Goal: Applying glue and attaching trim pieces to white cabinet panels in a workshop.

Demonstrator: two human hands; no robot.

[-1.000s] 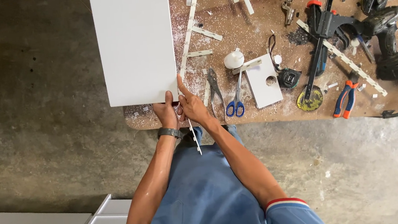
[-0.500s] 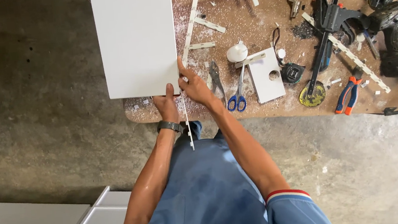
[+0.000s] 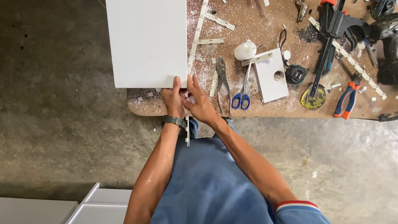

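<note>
A large white board (image 3: 149,34) lies on the brown workbench (image 3: 275,105), overhanging its left end. My left hand (image 3: 174,99), with a watch on the wrist, grips the board's near right corner, fingers on top. Right beside it, my right hand (image 3: 199,102) pinches a thin white edge strip (image 3: 187,127) that runs along the board's right edge and hangs down past the bench toward me.
Near my hands lie pliers (image 3: 222,78), blue-handled scissors (image 3: 242,96), a small white panel with a hole (image 3: 268,74) and a tape measure (image 3: 296,74). Clamps (image 3: 331,33), a cordless drill (image 3: 395,47) and white offcut strips crowd the right. White panels (image 3: 50,221) rest on the concrete floor.
Both hands have stayed at the board's near right corner, with only small shifts of the fingers. The head camera has drifted a little, so the bench sits slightly differently in view.
</note>
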